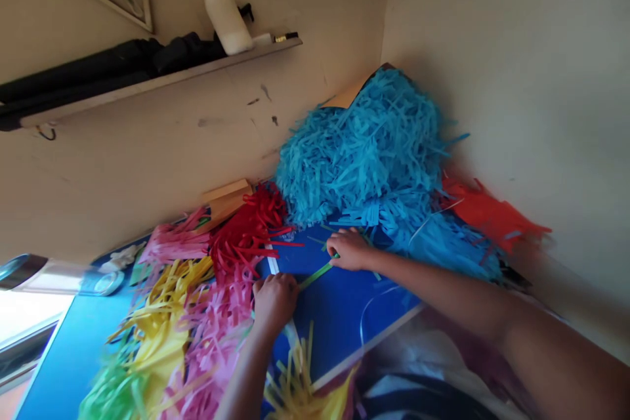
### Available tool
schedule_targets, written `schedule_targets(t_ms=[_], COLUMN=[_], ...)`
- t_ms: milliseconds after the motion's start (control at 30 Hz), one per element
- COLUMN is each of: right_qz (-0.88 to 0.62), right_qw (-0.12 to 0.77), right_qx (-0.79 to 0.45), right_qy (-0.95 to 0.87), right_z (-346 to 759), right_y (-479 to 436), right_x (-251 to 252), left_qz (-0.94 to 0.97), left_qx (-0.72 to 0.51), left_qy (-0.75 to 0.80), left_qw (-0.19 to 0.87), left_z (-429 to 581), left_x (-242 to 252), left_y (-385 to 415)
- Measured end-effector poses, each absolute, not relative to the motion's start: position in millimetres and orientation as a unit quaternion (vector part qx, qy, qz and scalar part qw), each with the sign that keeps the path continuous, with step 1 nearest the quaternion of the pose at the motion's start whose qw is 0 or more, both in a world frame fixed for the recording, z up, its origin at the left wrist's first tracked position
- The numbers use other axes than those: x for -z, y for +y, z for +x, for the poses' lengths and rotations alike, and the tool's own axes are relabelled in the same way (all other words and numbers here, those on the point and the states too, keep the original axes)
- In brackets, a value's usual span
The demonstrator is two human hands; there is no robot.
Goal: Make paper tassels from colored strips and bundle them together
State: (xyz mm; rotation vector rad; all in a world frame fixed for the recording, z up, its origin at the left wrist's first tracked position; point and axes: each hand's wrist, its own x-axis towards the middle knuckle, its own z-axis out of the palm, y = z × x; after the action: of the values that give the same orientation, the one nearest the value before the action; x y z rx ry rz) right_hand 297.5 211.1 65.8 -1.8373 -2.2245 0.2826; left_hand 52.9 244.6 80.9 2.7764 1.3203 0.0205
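Note:
A thin green paper strip (317, 275) runs between my two hands over the blue tabletop (339, 315). My left hand (274, 298) is closed on the strip's lower end, knuckles up. My right hand (350, 249) is closed round the upper end. Beside my left hand lie pink fringed paper (229, 305) and red fringed paper (246, 230). A white strip (272, 261) shows just above that hand. Behind my right hand is a big heap of blue fringed paper (369, 144). Yellow fringe (295, 371) lies near my body.
Yellow (167, 335) and green (118, 374) fringes lie at the left, near a clear tape roll (105, 283). Orange-red paper (492, 210) rests against the right wall. Above, a wall shelf (162, 83) holds a white bottle (226, 16) and black items.

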Motion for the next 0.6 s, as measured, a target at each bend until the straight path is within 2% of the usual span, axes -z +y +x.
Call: schedule_targets(t_ms=[300, 600], right_qz=[-0.414, -0.424], right_qw=[0.115, 0.141], right_qx=[0.030, 0.033], right_qy=[-0.903, -0.894], right_z=[279, 280], right_y=[206, 228], right_x=[-68, -49], left_qz=[0.956, 0.944], left_qx=[-0.050, -0.101], left_qy=[0.289, 0.312], left_qw=[0.006, -0.043], left_z=[55, 64], left_x=[-82, -70], left_y=[233, 236])
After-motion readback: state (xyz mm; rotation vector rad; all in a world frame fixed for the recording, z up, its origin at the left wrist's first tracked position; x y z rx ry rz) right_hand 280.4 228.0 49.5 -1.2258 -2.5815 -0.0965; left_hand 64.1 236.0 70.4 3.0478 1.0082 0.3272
